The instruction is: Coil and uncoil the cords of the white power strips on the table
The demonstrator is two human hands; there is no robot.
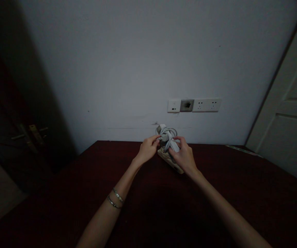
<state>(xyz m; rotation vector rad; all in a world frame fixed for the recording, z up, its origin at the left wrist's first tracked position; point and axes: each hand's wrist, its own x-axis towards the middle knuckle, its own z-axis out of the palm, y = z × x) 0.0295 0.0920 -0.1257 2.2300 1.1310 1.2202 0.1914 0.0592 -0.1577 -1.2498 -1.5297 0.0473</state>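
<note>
A bundle of coiled grey-white cable [171, 130] is held up between my hands, over the table near the wall. My left hand [148, 148] is closed in a pinch at the grey plug [164, 138] on the bundle's left side. Around a white block-shaped piece [174, 146], perhaps a power strip or adapter, curl the thumb and fingers of my right hand [186, 156]; cable loops wrap about it. Below the bundle a beige power strip [170, 162] lies slantwise on the table, partly covered by the cable and my right hand.
The dark red table [138, 193] meets a pale wall [127, 69]. Wall sockets [206, 105] and a grey-framed wall plate [187, 105] sit above the bundle. A dark door with a handle [36, 132] stands left, a white panelled door [287, 134] right.
</note>
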